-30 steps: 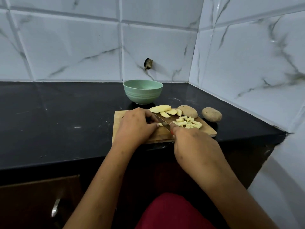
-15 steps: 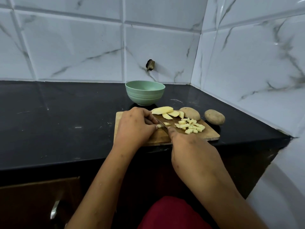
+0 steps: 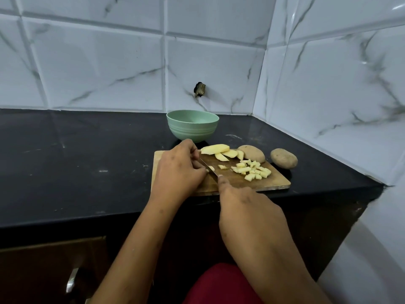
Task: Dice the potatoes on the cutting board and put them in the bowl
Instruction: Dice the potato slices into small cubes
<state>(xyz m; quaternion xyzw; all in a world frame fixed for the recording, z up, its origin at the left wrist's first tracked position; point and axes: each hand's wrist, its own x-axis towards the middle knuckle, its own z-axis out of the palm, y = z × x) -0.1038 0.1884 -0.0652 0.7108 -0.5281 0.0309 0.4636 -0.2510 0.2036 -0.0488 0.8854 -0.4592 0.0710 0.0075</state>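
Note:
A wooden cutting board (image 3: 276,183) lies on the black counter. My left hand (image 3: 177,170) sits curled on the board's left part, pinching a small potato piece (image 3: 210,168) under its fingertips. My right hand (image 3: 247,207) grips a knife (image 3: 208,166), forefinger along the spine, blade against that piece. A pile of diced potato (image 3: 254,170) lies on the board's right half. Peeled wedges (image 3: 215,149) rest at the far edge beside an unpeeled potato (image 3: 252,152). A green bowl (image 3: 192,126) stands behind the board.
A second unpeeled potato (image 3: 284,158) lies on the counter (image 3: 76,154) right of the board. Tiled walls close in at the back and right. A cabinet handle (image 3: 71,279) shows below the counter edge.
The knife has kept cutting at the piece under my left fingers, and a small cut bit now lies apart between blade and pile. The camera tilted slightly.

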